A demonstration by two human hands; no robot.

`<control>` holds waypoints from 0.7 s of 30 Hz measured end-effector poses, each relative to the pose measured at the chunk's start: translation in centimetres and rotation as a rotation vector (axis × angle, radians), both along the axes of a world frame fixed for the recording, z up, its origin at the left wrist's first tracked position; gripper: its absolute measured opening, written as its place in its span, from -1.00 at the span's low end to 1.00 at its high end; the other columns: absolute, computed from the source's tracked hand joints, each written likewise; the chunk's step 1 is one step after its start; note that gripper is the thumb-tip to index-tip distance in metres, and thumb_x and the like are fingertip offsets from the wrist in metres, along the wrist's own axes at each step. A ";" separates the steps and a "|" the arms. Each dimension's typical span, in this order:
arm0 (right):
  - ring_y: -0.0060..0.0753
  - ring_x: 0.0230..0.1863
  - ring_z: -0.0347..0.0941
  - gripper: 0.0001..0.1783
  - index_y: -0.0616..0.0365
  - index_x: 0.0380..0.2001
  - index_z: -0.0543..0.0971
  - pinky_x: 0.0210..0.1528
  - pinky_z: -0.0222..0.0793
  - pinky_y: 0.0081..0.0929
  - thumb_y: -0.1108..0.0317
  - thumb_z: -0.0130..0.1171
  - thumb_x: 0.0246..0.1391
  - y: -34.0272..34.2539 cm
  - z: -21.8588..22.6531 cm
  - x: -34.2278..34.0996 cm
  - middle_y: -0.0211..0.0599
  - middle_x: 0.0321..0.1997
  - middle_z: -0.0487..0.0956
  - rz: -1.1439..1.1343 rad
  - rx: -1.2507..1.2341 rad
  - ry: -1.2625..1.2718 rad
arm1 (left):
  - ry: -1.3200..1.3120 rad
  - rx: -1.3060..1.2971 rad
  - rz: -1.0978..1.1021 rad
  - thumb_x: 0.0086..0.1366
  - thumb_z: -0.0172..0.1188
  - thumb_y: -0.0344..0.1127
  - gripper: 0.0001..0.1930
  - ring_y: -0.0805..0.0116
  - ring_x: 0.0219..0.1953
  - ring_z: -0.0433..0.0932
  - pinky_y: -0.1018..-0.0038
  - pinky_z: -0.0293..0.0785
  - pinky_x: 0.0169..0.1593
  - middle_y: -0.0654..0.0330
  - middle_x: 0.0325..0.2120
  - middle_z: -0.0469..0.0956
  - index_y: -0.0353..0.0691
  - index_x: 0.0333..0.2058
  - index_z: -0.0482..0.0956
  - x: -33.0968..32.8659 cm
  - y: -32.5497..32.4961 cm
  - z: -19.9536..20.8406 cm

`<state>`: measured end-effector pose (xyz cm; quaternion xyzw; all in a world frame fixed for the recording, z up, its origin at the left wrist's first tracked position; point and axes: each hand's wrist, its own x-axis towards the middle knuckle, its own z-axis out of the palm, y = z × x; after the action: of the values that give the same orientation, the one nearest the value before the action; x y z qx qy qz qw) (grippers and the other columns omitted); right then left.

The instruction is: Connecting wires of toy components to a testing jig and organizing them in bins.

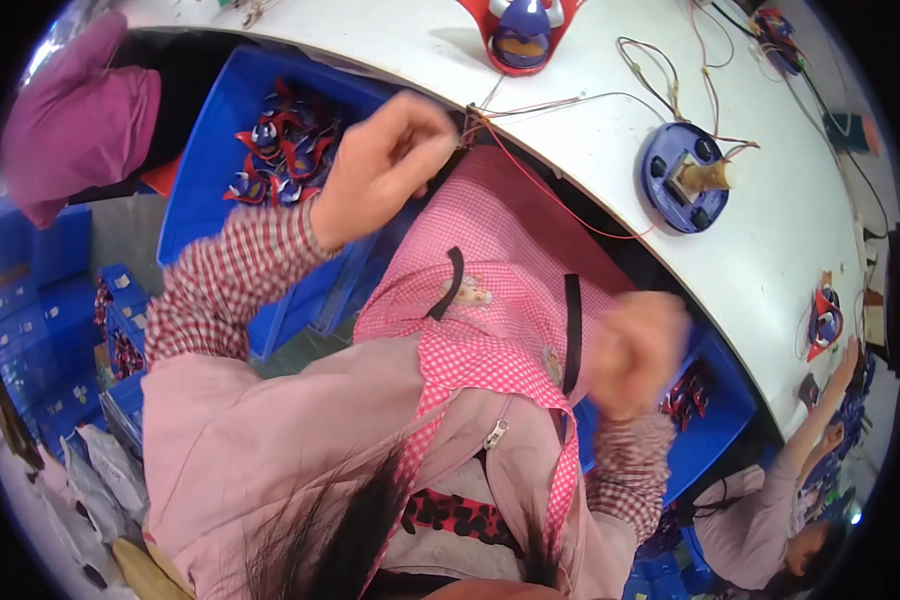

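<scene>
We see the thin red and brown wires (530, 175) pinched at their near end in the closed fingers of our left hand (380, 170), at the white table's (610, 150) curved edge; from that grip they run right, over the pink checked apron (500, 270), toward the round blue plastic base (682, 177). Our right hand (635, 355) is blurred, curled like a fist; we cannot tell whether it holds anything. It hangs well apart, above a blue bin (715, 420). Another blue bin of red-and-blue parts (280, 150) lies left.
</scene>
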<state>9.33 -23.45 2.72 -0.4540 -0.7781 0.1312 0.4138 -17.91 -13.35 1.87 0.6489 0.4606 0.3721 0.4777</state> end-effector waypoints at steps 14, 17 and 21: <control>-0.30 -0.26 0.48 -0.57 0.30 -0.02 0.35 -0.23 0.39 -0.47 0.33 0.12 0.07 8.8 -16.9 -13.0 -0.07 -0.27 0.53 0.171 -0.855 0.538 | 0.142 0.260 0.270 0.09 0.25 -0.32 -0.52 0.38 -0.23 0.35 0.52 0.38 -0.24 0.14 -0.26 0.33 -0.25 0.00 0.38 0.0 -1.0 -8.6; -0.57 -0.45 0.45 -0.75 0.29 -0.19 0.44 -0.41 0.35 -0.65 0.35 0.09 0.13 7.9 -14.7 -12.5 -0.34 -0.43 0.54 0.251 -1.017 0.708 | 0.193 0.365 0.275 0.09 0.25 -0.33 -0.56 0.34 -0.21 0.35 0.47 0.38 -0.19 0.12 -0.27 0.35 -0.23 -0.02 0.42 -0.4 0.8 -6.1; -0.71 -0.53 0.41 -0.83 0.23 -0.25 0.45 -0.52 0.30 -0.78 0.36 0.06 0.15 6.2 -11.9 -11.5 -0.43 -0.42 0.51 0.334 -1.218 0.819 | 0.428 0.781 0.093 0.10 0.25 -0.32 -0.65 0.28 -0.25 0.37 0.46 0.35 -0.17 0.12 -0.32 0.39 -0.22 -0.12 0.50 -1.1 3.7 -4.2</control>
<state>-2.21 -17.25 -9.21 -0.3934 -0.4102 0.7578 0.3206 -18.97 -9.60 -2.29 0.8216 0.4028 0.3965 0.0737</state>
